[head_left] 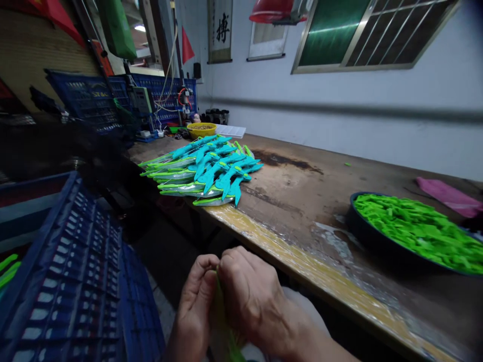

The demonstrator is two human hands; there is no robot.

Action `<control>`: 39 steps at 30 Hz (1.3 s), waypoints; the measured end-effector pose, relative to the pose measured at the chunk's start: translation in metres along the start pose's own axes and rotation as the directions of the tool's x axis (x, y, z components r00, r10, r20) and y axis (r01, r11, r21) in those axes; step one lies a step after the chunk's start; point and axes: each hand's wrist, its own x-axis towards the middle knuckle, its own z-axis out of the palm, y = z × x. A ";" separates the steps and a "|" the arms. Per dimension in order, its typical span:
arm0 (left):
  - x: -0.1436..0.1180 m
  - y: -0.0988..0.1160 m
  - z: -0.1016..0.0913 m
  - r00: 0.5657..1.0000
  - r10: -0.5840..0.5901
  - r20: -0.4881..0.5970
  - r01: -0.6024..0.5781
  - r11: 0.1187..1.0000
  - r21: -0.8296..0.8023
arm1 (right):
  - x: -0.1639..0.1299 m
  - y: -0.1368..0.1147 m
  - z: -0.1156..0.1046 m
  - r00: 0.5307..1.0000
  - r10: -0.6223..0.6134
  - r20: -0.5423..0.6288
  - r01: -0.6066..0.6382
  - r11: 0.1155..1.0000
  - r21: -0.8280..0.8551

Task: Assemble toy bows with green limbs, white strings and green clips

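At far left I note the blue crate (75, 281), its wall standing just beside my left hand (196, 306); a dark gap runs between crate and the table edge (302, 261). Both hands sit in that gap, below the bench line. Left hand's fingers curl tight around a green plastic piece (221, 311); my right hand (252, 296) pinches the same piece from the other side. It looks thin, bright green, mostly hidden. On the table: stacked teal-and-green toys (211, 168), well apart; further right, a dark tray (362, 234) of green parts.
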 end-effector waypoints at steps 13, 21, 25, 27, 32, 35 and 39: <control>0.012 0.001 0.013 0.994 -0.107 -0.016 0.108 0.993 0.044 | -0.022 0.000 -0.013 0.904 0.359 0.232 -0.427 0.786 0.448; 0.010 -0.001 0.011 0.996 -0.062 0.058 0.056 0.993 0.103 | -0.022 0.012 -0.006 0.570 0.586 0.577 -0.653 -0.104 0.751; 0.012 -0.003 0.007 0.983 -0.041 0.179 0.020 0.993 0.116 | -0.026 0.018 0.004 0.481 0.538 0.692 -0.596 -0.379 0.708; 0.014 -0.005 0.005 0.978 -0.044 0.206 0.022 0.994 0.111 | -0.029 0.017 0.008 0.453 0.575 0.681 -0.552 -0.419 0.721; 0.015 -0.008 0.005 0.979 -0.065 0.193 0.055 0.997 0.054 | -0.031 0.011 0.014 0.440 0.615 0.654 -0.483 -0.453 0.750; 0.014 -0.008 0.009 0.986 -0.077 0.145 0.076 0.997 0.012 | -0.032 0.009 0.015 0.484 0.601 0.636 -0.478 -0.427 0.768; 0.013 -0.005 0.013 0.986 -0.153 0.069 0.156 0.987 -0.047 | -0.034 0.008 0.008 0.548 0.543 0.636 -0.537 -0.354 0.765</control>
